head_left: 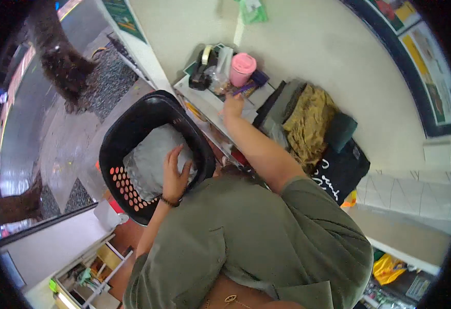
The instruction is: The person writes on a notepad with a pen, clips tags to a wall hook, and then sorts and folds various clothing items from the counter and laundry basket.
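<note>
My left hand (175, 177) is over a grey crinkled bundle (153, 154) inside a black plastic basket (113, 129). Its fingers are spread and hold nothing; a dark beaded bracelet circles the wrist. My right arm reaches forward to a small white shelf top. There my right hand (233, 106) is closed at a slim purple thing (244, 89), whose exact kind is too small to tell. A pink lidded cup (242, 71) stands just beyond that hand. Beside the cup are a clear plastic bag (218, 80) and a black tape dispenser (201, 69).
Folded grey cloth (279, 110), a mustard-coloured crumpled cloth (313, 121) and a black fabric item with white lettering (341, 170) lie piled to the right. A glass pane with the street outside is at left. A yellow bag (388, 269) sits low at right.
</note>
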Action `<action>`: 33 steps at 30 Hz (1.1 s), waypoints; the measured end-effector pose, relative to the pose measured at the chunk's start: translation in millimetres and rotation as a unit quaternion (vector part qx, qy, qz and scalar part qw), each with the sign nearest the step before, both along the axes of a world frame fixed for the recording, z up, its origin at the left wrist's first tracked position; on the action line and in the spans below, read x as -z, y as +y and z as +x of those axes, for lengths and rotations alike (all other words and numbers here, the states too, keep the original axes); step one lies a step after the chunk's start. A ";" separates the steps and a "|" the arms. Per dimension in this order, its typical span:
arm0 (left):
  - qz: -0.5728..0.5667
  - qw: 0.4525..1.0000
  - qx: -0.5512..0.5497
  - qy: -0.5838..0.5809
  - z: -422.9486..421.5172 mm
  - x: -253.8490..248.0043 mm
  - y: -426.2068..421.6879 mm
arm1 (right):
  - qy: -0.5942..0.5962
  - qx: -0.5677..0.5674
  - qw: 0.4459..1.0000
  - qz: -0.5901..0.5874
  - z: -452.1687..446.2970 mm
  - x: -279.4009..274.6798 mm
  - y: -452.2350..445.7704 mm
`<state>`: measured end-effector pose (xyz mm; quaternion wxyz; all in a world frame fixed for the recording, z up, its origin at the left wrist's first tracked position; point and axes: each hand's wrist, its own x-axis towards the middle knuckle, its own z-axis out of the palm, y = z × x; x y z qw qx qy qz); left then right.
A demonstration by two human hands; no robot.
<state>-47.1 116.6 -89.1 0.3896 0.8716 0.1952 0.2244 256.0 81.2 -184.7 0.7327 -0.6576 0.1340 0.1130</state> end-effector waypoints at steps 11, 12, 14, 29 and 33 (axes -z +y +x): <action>0.103 0.973 0.208 -0.017 -43.6 -17.0 4.2 | -0.487 -0.161 0.801 -0.308 -138.2 -194.9 -209.1; 0.120 0.964 0.234 -0.034 -23.5 -35.3 -3.3 | -0.508 -0.110 0.770 -0.369 -141.8 -207.0 -233.9; 0.143 0.946 0.283 -0.061 14.6 -66.4 -24.3 | -0.489 -0.022 0.763 -0.423 -142.2 -203.5 -286.1; 0.463 0.761 0.453 -0.037 235.4 -79.4 -169.0 | -0.298 0.047 0.864 -0.402 -7.5 -195.0 -380.1; 0.464 0.757 0.458 -0.041 229.9 -67.6 -166.3 | -0.268 -0.111 0.838 -0.462 -16.1 -177.3 -401.2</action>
